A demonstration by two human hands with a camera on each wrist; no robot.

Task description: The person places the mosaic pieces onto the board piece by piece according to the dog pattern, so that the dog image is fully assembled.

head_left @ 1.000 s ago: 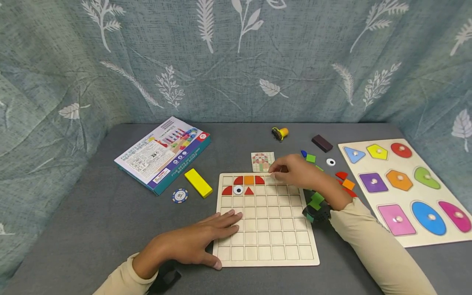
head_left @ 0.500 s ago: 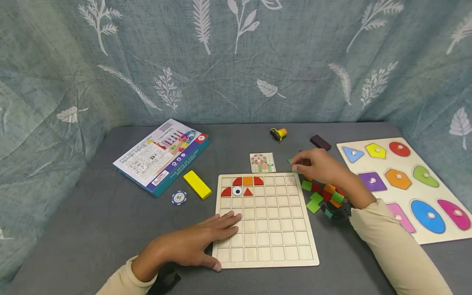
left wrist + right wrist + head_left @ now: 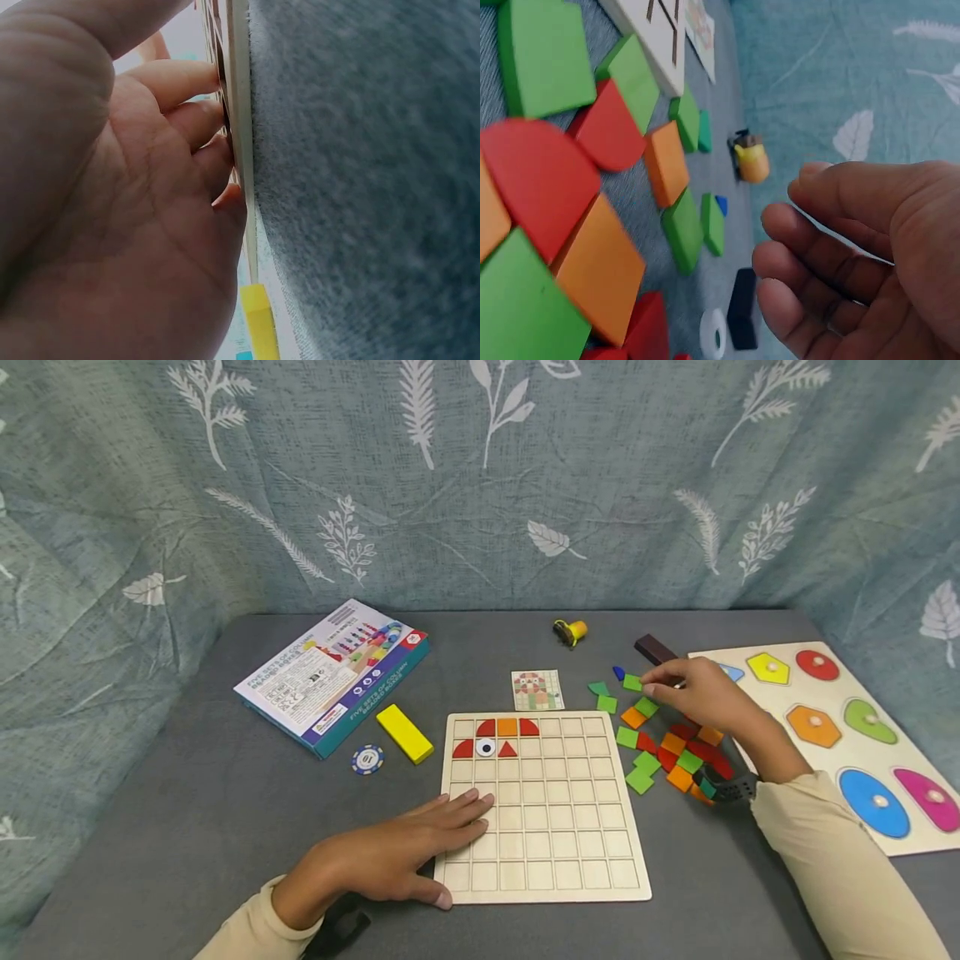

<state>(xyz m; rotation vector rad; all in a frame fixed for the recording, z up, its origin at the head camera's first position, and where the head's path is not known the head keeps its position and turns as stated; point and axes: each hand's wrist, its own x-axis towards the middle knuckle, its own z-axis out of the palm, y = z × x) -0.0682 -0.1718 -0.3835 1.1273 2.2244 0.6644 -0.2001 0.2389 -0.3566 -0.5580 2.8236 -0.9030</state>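
Observation:
My left hand (image 3: pixel 416 843) rests with spread fingers on the left edge of a wooden grid board (image 3: pixel 566 818). In the left wrist view its fingertips (image 3: pixel 217 142) touch the board's side. Red quarter-circle tiles, an orange square tile (image 3: pixel 507 727), a red triangle tile (image 3: pixel 507 749) and a white eye disc (image 3: pixel 486 747) sit in the board's top rows. Over the loose tiles to the right hovers my right hand (image 3: pixel 701 693), fingertips near a green square tile (image 3: pixel 632 682). The right wrist view shows its fingers loosely bent, holding nothing, with another eye disc (image 3: pixel 713 334) below.
A small pattern card (image 3: pixel 537 690) lies behind the board. At left are a boxed toy (image 3: pixel 330 677), a yellow block (image 3: pixel 405 733) and a poker chip (image 3: pixel 367 759). A dark block (image 3: pixel 654 648) and a knobbed shape puzzle (image 3: pixel 847 777) are at right; a small yellow-orange toy (image 3: pixel 572 632) is at the back.
My right hand has moved right from the board's top edge, past the green tiles, to above the loose tiles. My left hand and the tiles on the board have stayed put.

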